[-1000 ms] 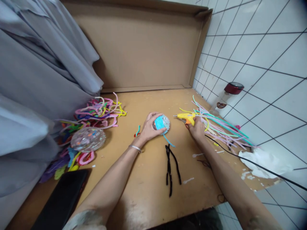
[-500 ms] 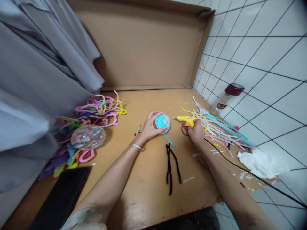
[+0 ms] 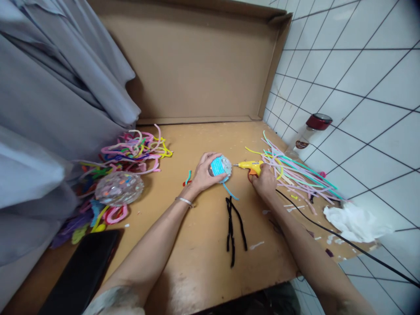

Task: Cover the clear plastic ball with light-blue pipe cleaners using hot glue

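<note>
My left hand (image 3: 206,172) is closed around a small rounded piece (image 3: 224,167), pale and bumpy on its right side, with rows of bright blue pipe cleaner across it. A loose blue pipe cleaner end (image 3: 231,191) trails from it toward me. In my right hand (image 3: 264,180) is a yellow hot glue gun (image 3: 250,165) with an orange trigger. Its metal nozzle points left, right beside the rounded piece; I cannot tell if they touch. Several black pipe cleaners (image 3: 231,227) lie on the table nearer to me. A short teal and red scrap (image 3: 187,178) lies left of my left hand.
Pipe cleaners pile up at left (image 3: 131,151) beside a clear bumpy plastic container (image 3: 119,188) and a black phone (image 3: 82,271). More pipe cleaners (image 3: 295,170) lie at right, near a red-lidded jar (image 3: 306,135) and white tissue (image 3: 354,222). A black cord (image 3: 324,227) runs rightward. Cardboard (image 3: 203,61) stands behind.
My right hand has brought the glue gun a little left, so its nozzle is now closer to the rounded piece. My left hand holds the piece in nearly the same place.
</note>
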A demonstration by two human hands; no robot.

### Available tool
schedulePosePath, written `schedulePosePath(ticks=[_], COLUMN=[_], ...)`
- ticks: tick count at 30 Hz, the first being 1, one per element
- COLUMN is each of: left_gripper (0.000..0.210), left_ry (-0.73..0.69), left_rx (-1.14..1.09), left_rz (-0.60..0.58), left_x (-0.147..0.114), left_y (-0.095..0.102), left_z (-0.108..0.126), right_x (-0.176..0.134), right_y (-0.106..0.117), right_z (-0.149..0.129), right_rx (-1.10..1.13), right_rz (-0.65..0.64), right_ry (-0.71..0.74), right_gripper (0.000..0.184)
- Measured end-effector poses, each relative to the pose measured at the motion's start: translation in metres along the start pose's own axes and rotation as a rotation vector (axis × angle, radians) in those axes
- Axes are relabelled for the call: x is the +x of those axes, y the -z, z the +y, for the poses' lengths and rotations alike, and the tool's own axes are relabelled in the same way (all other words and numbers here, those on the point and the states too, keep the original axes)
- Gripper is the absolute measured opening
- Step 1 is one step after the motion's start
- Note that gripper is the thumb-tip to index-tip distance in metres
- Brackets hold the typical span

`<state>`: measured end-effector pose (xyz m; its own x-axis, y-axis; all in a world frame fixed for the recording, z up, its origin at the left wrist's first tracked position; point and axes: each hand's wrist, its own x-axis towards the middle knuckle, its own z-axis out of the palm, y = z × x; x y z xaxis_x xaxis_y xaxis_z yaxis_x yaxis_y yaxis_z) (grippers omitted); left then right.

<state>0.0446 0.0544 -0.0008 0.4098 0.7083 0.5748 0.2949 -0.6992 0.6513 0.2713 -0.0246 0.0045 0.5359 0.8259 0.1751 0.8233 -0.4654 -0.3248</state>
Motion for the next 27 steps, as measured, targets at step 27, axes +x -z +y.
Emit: schedulePosePath(ticks=[27], left_gripper=[0.065], left_ry=[0.014], left_rx=[-0.005], left_rz=[0.008], left_x=[0.001], left_y=[0.000], left_z=[-0.003], right_x=[0.011], right_y=[0.010], right_z=[0.021], right_rx=[-0.010], right_rz=[0.252], right_ry=[0.230], right_gripper=[0.039])
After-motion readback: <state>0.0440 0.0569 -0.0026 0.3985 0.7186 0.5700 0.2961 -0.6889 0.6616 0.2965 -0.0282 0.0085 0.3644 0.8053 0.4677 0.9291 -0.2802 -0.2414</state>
